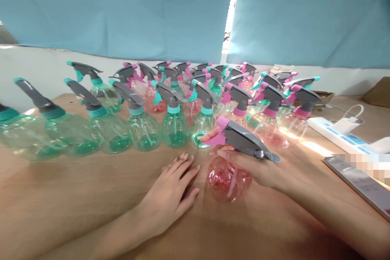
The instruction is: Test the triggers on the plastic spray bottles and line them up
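Observation:
My right hand [243, 161] is wrapped round the neck of a pink spray bottle [227, 180] with a grey head and pink trigger. One finger reaches forward by the trigger. The bottle is upright, its nozzle pointing left; whether its base touches the table I cannot tell. To its left, my left hand [173, 185] lies flat on the wooden table [122, 203], fingers spread and holding nothing. Just beyond the hands, a green spray bottle [175, 128] stands in a row with several others.
Rows of green and pink spray bottles fill the back of the table. At right are a white power strip [341, 136] with a plugged-in charger and a flat dark device [359, 183]. A blue curtain [122, 12] hangs behind.

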`<state>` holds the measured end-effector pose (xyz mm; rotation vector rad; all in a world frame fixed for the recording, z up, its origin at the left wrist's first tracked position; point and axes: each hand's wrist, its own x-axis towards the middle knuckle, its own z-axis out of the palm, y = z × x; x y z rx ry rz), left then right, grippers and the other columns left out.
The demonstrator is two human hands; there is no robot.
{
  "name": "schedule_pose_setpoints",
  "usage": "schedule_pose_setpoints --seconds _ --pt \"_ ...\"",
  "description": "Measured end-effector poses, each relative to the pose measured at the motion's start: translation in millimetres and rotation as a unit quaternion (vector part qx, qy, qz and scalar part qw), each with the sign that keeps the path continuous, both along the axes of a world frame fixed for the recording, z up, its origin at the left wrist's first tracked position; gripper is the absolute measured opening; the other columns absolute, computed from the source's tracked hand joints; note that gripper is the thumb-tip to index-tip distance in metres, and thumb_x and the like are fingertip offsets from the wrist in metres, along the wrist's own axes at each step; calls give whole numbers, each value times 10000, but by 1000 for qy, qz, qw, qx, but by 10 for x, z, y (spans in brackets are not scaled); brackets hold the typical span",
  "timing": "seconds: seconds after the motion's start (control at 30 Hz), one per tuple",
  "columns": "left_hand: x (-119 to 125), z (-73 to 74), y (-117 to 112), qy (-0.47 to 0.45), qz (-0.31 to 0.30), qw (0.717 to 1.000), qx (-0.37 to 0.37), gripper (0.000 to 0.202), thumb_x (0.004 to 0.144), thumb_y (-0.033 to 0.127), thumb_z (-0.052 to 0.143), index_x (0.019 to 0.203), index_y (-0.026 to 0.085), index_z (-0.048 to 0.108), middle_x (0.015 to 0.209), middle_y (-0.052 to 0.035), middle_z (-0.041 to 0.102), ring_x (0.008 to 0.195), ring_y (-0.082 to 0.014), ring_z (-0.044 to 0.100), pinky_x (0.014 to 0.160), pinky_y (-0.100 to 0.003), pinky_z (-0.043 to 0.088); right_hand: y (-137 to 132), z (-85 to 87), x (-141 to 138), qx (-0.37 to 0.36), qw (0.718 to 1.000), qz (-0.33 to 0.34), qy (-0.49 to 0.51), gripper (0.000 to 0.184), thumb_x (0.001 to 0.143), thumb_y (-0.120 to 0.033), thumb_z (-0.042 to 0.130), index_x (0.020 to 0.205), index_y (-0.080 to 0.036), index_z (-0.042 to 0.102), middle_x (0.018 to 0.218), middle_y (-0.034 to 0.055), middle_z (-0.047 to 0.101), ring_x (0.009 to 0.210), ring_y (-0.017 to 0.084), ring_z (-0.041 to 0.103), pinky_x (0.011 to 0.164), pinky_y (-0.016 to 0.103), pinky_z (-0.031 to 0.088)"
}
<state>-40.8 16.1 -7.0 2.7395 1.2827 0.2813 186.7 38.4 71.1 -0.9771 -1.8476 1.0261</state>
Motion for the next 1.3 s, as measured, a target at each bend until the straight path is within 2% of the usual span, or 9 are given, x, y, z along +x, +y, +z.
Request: schedule_pose_setpoints --seconds 0.2,0.33,0.43,0.5,0.63,0.8,0.97,1.17,1.3 --pt "-2 4 -9 -17 2 1000 2 426 977 358 452 1352 168 518 1470 -133 429 1365 -317 368 1068 -537 356 -10 52 -19 15 999 -41 -19 103 749 -261 534 758 -223 629 688 16 643 571 144 575 522 263 469" --pt "4 23 -16 -13 5 1000 -8 430 974 363 457 1354 170 517 1472 -130 428 1370 -314 360 1070 -536 353 0 -2 4 11 998 -48 -26 108 773 -293 560 724 -227 630 730 28 681 679 172 648 578 268 506" --pt "8 35 -15 -13 6 1000 -13 431 971 363 460 1355 175 517 1472 -125 429 1369 -312 363 1068 -535 358 2 -37 22 -4 999 -46 -23 103 786 -308 578 757 -230 638 762 24 690 637 154 624 593 279 516" --pt "10 41 -14 -12 7 1000 -11 428 970 360 466 1354 179 518 1473 -120 429 1371 -305 361 1073 -529 355 -7 -18 14 -13 998 -51 -25 89 769 -293 562 741 -227 616 713 14 662 567 138 570 546 275 491" --pt "18 50 -16 4 9 1000 -14 428 969 351 467 1353 171 521 1474 -124 427 1372 -304 358 1074 -534 352 -28 79 -31 -37 997 -64 -37 104 699 -293 520 632 -219 493 586 -14 510 517 124 479 456 248 384" --pt "24 47 -16 4 10 1000 -14 437 967 346 468 1360 161 516 1474 -128 426 1375 -307 354 1078 -540 347 -17 99 -36 -34 999 -31 -20 217 715 -302 516 569 -220 378 541 -56 324 470 85 317 428 238 287" --pt "14 30 -19 7 10 1000 -4 428 969 359 464 1354 180 520 1475 -118 426 1371 -298 362 1074 -520 360 -2 17 5 -19 1000 -10 7 144 753 -240 547 656 -227 441 555 -59 364 489 96 340 459 246 310" --pt "4 25 -20 2 12 1000 -13 438 969 360 467 1360 170 516 1486 -127 407 1372 -315 356 1080 -532 345 -22 -23 45 -4 1000 -8 9 275 778 -257 554 590 -223 356 572 -57 340 488 88 310 449 239 308" --pt "0 24 -15 -2 11 1000 -10 434 969 361 463 1354 170 521 1480 -129 415 1371 -313 358 1077 -540 346 -6 -17 47 -35 999 2 3 298 758 -259 526 550 -224 316 528 -62 292 464 84 285 424 232 285"
